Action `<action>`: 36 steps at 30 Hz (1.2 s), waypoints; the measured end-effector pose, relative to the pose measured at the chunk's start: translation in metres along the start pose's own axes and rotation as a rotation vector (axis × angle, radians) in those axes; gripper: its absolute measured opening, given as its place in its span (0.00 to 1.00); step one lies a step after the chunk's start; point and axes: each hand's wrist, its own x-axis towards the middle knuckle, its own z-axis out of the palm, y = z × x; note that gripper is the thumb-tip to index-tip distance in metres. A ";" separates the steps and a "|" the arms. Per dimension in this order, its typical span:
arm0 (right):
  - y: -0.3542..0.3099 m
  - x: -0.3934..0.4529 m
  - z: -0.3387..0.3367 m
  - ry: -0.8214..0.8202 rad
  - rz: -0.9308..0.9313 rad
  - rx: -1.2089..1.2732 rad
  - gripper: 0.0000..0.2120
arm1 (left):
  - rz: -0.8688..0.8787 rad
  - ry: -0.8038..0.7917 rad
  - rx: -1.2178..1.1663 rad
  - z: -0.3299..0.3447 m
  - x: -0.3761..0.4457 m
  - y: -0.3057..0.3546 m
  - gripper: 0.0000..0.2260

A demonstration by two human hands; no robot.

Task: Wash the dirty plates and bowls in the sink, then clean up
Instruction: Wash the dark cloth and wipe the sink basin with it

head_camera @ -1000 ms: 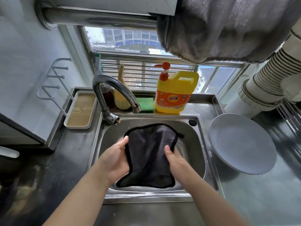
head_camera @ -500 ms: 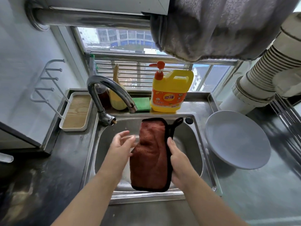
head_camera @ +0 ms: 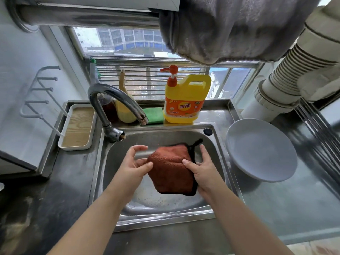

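Cloth (head_camera: 171,172), rust-brown with a black edge and a small black loop at its far right corner, hangs folded over the steel sink (head_camera: 219,144), held between both hands; its long axis runs from far to near, the loop pointing far and right. At the far left, white wall hooks (head_camera: 39,92) stand out from the pale wall; a white tray (head_camera: 77,126) with a wood-grain floor sits on the dark, worn steel counter (head_camera: 55,199) beside the curved faucet (head_camera: 114,105), whose spout points right and near. The left hand (head_camera: 132,166) has its fingers loosely curled, the thumb tip touching the cloth's left fold; whether it pinches the fabric I cannot tell. The right hand (head_camera: 202,170) grips the cloth's right edge, thumb on top and fingers behind. Behind the faucet stand a yellow squeeze bottle (head_camera: 126,111) and a green sponge (head_camera: 153,115); right of them a yellow detergent jug (head_camera: 185,100) with a red pump carries an orange label with Chinese characters and the small word KEON. Further right, a pale grey plate (head_camera: 261,150) lies on the counter, just beside the sink rim; a ribbed vent duct (head_camera: 298,70) rises at the far right. A barred window shows buildings outside; a grey towel (head_camera: 239,26) hangs above.
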 end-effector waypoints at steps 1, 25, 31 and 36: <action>0.002 0.003 -0.003 0.023 -0.007 -0.068 0.45 | 0.020 -0.061 0.127 -0.001 0.000 -0.003 0.23; 0.057 0.005 0.142 -0.433 -0.233 -0.996 0.11 | 0.147 0.482 0.716 -0.145 -0.054 -0.029 0.10; 0.083 0.040 0.257 -0.605 -0.610 -1.287 0.32 | 0.110 0.746 0.640 -0.200 -0.106 -0.040 0.07; 0.180 0.011 0.269 -0.703 -0.565 -1.691 0.31 | 0.109 0.782 0.543 -0.204 -0.135 -0.052 0.12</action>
